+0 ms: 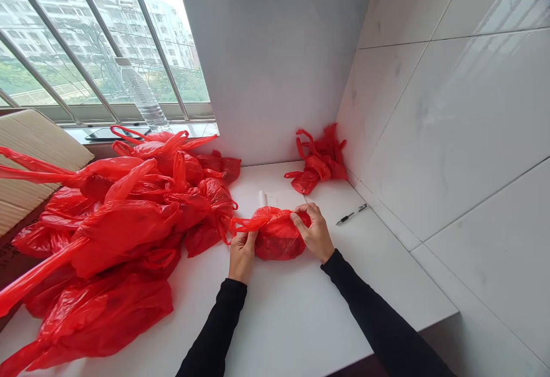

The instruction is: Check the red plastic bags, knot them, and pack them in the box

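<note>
Both hands pinching one red bag | left hand on its twisted handle end, right hand on the far edge | bag lies crosswise between them on worktop, big pile sits left

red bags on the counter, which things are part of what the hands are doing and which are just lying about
In hand: red bag, held by left hand and right hand; loose bag pile; folded bags.
Lying about: pen, water bottle, cardboard box, paper.
</note>
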Demonstrator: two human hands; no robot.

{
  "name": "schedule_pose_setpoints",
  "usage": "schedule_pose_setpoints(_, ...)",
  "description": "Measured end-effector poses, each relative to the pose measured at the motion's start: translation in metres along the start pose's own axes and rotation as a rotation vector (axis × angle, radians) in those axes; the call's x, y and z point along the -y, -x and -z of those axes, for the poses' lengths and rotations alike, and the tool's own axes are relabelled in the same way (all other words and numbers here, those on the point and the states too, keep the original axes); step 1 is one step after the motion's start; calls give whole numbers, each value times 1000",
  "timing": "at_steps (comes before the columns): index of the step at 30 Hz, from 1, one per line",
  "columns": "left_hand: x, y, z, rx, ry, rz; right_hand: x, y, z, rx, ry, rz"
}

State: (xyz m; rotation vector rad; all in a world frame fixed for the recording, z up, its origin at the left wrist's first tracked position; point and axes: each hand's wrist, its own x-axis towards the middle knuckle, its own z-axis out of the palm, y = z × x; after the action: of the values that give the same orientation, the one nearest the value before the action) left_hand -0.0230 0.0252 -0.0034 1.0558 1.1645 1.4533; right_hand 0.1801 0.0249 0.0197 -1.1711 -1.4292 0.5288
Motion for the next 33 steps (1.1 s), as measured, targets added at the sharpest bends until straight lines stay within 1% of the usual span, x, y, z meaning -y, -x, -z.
schedule_pose_setpoints(3,1,0,0,-38,3,5,-1,-1,1,-51,-20,-25)
schedule_pose_setpoints(5,0,0,1,-49,5,6,-1,0,2,-51,-46,-43)
schedule_pose_setpoints(9,-7,2,1,-63,-5,-42,3,1,2,9,-93,-58)
schedule_pose_setpoints(11,-12,3,0,-57,-11,-75,5,1,2,62,-104,-61)
schedule_pose_setpoints(13,-14,3,0,-51,-13,-97,7,2,1,139,-87,-44)
schedule_pose_setpoints(15,-13,3,0,-74,-12,-97,8,3,1,172,-66,-9)
schedule_pose_setpoints(17,-10,0,2,-122,1,-87,7,3,2,110,-64,12)
schedule_pose_setpoints(19,-6,-2,4,-169,29,-79,5,2,4,8,-80,-1)
schedule_pose_setpoints(21,-5,-4,6,-190,59,-74,2,0,6,-52,-91,-28)
schedule_pose_setpoints(23,-6,-5,7,-184,74,-66,1,-1,7,-58,-104,-50)
schedule_pose_setpoints(28,-10,-3,7,-128,81,-59,1,-1,7,-1,-142,-68)
schedule_pose_setpoints(33,-9,-3,8,-186,48,-65,1,-2,7,-8,-204,-95)
